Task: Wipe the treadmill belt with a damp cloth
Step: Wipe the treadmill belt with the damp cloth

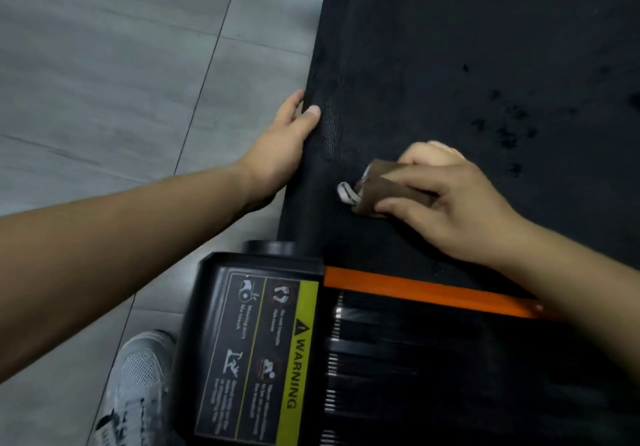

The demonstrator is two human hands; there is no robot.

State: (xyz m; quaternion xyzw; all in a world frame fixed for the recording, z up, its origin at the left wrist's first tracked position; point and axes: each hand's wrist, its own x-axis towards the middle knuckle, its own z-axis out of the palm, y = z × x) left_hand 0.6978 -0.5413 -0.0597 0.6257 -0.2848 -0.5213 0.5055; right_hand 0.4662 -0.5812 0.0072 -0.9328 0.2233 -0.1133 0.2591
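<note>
Head view is showing the black belt [450,65] running up and to the right, with dark wet-looking spots [505,127] lying on it toward the right. The right hand [446,200] is pressing a brown cloth [391,189] flat on the belt near its left edge, fingers closed over it, a pale corner sticking out. The left hand [280,151] is gripping the belt's left edge, thumb on top, fingers curling underneath. Below, an orange strip [415,290] is bordering the belt beside a warning label [263,352]. A grey shoe [138,386] is standing on the tiled floor [121,65].
</note>
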